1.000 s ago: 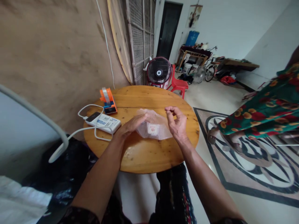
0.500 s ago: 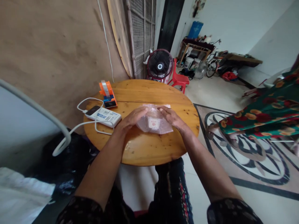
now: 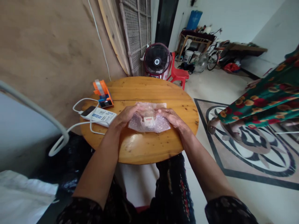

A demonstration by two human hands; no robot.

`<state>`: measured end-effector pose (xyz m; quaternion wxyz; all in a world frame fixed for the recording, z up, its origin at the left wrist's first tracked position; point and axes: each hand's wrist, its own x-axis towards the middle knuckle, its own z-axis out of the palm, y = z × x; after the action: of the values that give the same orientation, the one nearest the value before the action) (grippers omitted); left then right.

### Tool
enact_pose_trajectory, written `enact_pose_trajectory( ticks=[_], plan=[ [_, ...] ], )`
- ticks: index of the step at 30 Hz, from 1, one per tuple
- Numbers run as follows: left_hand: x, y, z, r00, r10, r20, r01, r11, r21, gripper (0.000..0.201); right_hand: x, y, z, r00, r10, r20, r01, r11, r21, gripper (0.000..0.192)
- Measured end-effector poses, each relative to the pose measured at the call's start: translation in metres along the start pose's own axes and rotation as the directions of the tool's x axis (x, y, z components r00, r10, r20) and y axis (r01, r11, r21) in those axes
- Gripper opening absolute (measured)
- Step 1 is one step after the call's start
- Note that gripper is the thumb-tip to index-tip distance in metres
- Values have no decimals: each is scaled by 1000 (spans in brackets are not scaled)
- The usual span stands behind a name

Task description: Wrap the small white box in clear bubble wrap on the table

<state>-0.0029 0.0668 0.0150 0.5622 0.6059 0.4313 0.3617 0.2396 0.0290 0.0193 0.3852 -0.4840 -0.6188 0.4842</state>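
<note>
A small white box [image 3: 148, 122] with a red mark rests on a sheet of clear bubble wrap [image 3: 161, 125], part of which is folded up at its far side. The sheet lies on the round wooden table [image 3: 137, 152]. My left hand [image 3: 127, 115] grips the far left part of the wrap, fingers bent over it, thumb side near the box. On the opposite side my right hand [image 3: 170, 116] holds the far right part, with its fingertips pressed on the plastic. The lower fingers of both hands are partly hidden.
An orange tape dispenser [image 3: 102, 94] stands at the table's left rim, near a white power bank [image 3: 99, 115] with a white cable. Behind the table are a fan [image 3: 157, 60] and a red chair [image 3: 179, 74]. A person in a green floral garment [image 3: 259, 104] stands at right.
My hands have drawn the wrap's far part up and toward the box, and the plastic is more bunched. The box now sits more upright. The camera view has shifted slightly.
</note>
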Motion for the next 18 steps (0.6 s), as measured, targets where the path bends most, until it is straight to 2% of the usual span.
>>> enact_pose_trajectory(
  ticks=[3,6,8,11,14,16,18],
  plan=[
    [-2,5,1,997,-70,33,72,996,-60,59,-9,-10,-3,998,-22,55,22,1000,-4,37],
    [-3,8,0,977,-172,123,189,971,-143,60,-19,-24,-6,982,-156,108,159,987,-12,35],
    [-2,7,-1,972,-180,153,204,967,-153,53,-27,-33,-9,959,-202,200,211,977,-24,41],
    [-2,2,-2,988,-93,125,104,991,-84,35,-38,-41,-12,919,-106,381,150,985,-88,45],
    [-5,1,-3,990,-30,140,29,1000,6,29,-44,-42,-13,877,26,479,69,981,-180,37],
    [-7,3,-4,987,-12,161,1,998,68,32,-45,-39,-12,881,84,466,27,974,-225,34],
    [-9,6,-3,985,-7,170,-14,992,122,36,-43,-34,-8,915,116,386,-28,974,-226,33]
  ],
)
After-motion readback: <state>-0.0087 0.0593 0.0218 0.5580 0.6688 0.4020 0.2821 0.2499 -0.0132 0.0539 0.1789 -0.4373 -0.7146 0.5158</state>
